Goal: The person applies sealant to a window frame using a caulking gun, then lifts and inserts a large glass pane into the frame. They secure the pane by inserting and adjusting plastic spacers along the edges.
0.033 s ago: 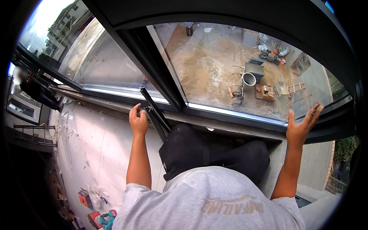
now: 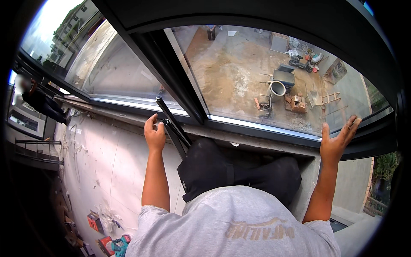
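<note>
My left hand (image 2: 155, 135) is raised just left of two slim black bars (image 2: 173, 119). Its fingers are slightly bent, with a gap to the thumb, and nothing shows in them. The bars lean beside my knee against the window sill. My right hand (image 2: 335, 143) is spread wide near the lower right corner of the large glass pane (image 2: 239, 81), its thumb apart from the fingers. Whether its palm touches the black window frame (image 2: 274, 133) I cannot tell. My dark trouser legs (image 2: 239, 169) are bent between both arms.
A black upright post (image 2: 165, 73) divides the windows. Behind me on the left, the pale floor (image 2: 98, 171) bears an orange box (image 2: 94, 222) and a teal power tool (image 2: 120, 245). Another person (image 2: 43, 103) stands far left. Outside below are a cart (image 2: 284, 77) and bricks (image 2: 297, 104).
</note>
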`<state>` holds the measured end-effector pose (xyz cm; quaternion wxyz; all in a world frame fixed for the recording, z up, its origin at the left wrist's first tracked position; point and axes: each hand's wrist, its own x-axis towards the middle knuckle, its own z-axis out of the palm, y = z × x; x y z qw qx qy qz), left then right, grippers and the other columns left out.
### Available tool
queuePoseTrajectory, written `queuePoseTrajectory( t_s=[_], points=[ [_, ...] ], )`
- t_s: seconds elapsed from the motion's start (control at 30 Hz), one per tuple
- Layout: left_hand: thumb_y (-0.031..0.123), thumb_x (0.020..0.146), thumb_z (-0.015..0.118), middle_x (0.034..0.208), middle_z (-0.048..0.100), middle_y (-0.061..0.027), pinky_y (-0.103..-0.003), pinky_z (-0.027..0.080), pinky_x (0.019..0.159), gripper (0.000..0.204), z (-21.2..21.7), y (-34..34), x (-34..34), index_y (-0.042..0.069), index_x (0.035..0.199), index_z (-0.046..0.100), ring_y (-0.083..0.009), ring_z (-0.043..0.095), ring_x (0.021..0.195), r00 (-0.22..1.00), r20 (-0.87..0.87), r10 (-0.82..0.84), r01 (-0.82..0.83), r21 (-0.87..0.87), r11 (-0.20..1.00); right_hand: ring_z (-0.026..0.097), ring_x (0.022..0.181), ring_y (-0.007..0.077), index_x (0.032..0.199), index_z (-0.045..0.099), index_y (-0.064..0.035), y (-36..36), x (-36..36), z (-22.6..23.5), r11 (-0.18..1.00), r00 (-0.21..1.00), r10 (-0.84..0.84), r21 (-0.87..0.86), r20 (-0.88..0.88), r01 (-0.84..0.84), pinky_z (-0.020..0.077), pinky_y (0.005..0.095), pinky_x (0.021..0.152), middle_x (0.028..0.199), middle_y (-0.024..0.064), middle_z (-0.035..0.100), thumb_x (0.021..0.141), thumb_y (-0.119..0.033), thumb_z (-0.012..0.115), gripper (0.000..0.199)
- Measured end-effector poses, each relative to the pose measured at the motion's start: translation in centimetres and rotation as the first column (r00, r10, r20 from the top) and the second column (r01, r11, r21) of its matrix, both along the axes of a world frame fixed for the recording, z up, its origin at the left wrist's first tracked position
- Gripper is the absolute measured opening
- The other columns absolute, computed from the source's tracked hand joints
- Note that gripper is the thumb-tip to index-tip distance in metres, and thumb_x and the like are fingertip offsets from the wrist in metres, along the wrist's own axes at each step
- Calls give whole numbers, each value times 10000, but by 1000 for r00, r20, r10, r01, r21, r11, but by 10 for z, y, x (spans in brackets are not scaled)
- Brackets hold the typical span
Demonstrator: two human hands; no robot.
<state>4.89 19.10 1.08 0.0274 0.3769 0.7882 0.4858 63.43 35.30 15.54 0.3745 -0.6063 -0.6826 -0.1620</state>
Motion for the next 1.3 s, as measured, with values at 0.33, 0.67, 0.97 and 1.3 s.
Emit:
queuePoseTrajectory(
  t_s=[0.33, 0.67, 0.97, 1.3],
  points=[
    [210, 865, 861, 1046, 706, -54, -306, 506, 902, 470, 38, 45, 15, -18, 1225, 662, -143, 641, 952, 933, 331, -141, 116, 96, 989, 138, 1585, 471, 1684, 139, -74, 0, 0, 1, 1000, 1000, 11, 11, 18, -11, 212, 526, 1268, 1720, 289, 66, 896, -218, 802, 1040],
    [261, 920, 809, 816, 523, 48, -221, 364, 669, 301, 170, 5, 61, 97, 918, 556, -50, 443, 733, 902, 173, -396, 259, 517, 816, 111, 1581, 494, 1684, 109, -60, 0, 2, 1, 1000, 1000, 26, -17, 8, -26, 182, 548, 1271, 1715, 307, 41, 892, -258, 795, 1066],
    [610, 654, 954, 820, 565, -37, -242, 450, 635, 741, 305, -9, 189, 120, 927, 470, -142, 557, 701, 792, 111, -601, 448, 562, 695, 118, 1575, 509, 1679, 126, -51, -5, 0, 4, 999, 998, 38, -30, -39, -40, 189, 555, 1265, 1702, 331, 57, 892, -274, 794, 1057],
    [409, 814, 867, 845, 642, -222, -486, 524, 628, 583, 281, 84, 322, -7, 1015, 512, -435, 683, 747, 471, -375, -798, 754, -298, 585, 289, 1513, 494, 1486, 523, 23, -30, -6, 28, 950, 905, 304, 21, -297, -312, 279, 524, 1218, 1644, 351, 235, 940, -388, 739, 716]
  ],
)
